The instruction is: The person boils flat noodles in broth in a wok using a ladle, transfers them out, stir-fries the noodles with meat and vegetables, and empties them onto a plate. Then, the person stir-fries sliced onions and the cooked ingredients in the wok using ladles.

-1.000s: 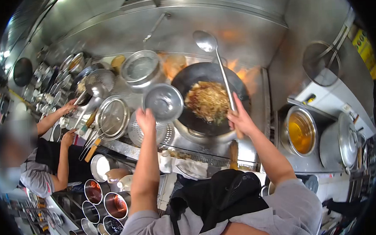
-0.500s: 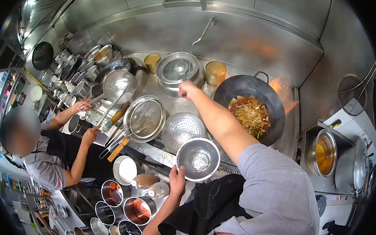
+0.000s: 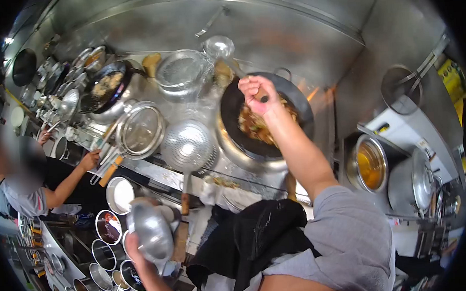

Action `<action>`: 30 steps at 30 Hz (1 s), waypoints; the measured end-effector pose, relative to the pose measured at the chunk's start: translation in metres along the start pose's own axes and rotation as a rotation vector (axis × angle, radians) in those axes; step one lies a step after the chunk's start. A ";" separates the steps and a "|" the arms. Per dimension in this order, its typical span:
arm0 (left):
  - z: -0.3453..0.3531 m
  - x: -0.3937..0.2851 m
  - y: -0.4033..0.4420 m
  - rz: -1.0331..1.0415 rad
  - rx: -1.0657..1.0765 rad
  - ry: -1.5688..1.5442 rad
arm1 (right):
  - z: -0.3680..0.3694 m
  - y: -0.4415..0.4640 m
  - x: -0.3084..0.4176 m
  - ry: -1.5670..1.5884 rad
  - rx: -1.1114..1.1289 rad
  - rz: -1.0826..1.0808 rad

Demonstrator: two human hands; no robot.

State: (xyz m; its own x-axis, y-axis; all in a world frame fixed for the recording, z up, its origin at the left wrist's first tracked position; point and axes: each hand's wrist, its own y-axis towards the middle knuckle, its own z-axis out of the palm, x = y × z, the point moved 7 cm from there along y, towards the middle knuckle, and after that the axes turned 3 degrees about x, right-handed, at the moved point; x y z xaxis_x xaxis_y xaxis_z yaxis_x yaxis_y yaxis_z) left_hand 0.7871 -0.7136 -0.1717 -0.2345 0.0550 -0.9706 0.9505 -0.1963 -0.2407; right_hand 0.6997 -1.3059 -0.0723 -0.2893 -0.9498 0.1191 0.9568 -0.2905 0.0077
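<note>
My right hand [image 3: 260, 94] is closed round the handle of a ladle [image 3: 219, 47], whose bowl is up and to the left, beside a round pot with a strainer on top [image 3: 181, 72]. Under my right wrist sits a black wok [image 3: 299, 110] with browned food [image 3: 255, 126] in it. My left hand [image 3: 135, 250], blurred, grips the edge of a metal bowl [image 3: 152, 231], tilted over the sauce pots at the lower left. A perforated skimmer [image 3: 187, 146] lies between the two hands.
A co-worker [image 3: 21, 172] stands at the far left, near a pan of food [image 3: 106, 84]. Wire strainers [image 3: 140, 130] lie left of the skimmer. On the right are a pot of yellow liquid [image 3: 370, 163] and a lidded pot [image 3: 416, 180]. Flames [image 3: 314, 92] show beside the wok.
My left hand has carried the bowl left and tilted it. My right hand and the ladle have moved from the strainer pot toward the wok. The view has also shifted.
</note>
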 end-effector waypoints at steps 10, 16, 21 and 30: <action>-0.229 0.171 -0.220 -0.070 -0.601 0.048 | -0.002 -0.268 0.110 -0.934 -0.622 -0.047; -0.169 0.244 -0.266 -0.318 -0.465 0.126 | -0.044 -0.361 0.108 -1.397 -0.673 0.089; -0.154 0.254 -0.279 -0.373 -0.369 0.189 | -0.116 -0.371 0.101 -1.757 -0.721 0.007; -0.156 0.274 -0.260 -0.349 -0.150 0.374 | -0.124 -0.333 -0.028 -0.534 -0.579 -0.063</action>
State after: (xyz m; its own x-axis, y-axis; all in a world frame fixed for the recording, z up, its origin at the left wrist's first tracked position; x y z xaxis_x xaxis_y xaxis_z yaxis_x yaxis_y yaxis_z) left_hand 0.5071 -0.4944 -0.3739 -0.4794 0.4430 -0.7576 0.8540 0.0369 -0.5189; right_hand 0.3860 -1.1968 -0.2009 -0.1503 -0.7879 0.5972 0.7304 -0.4956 -0.4700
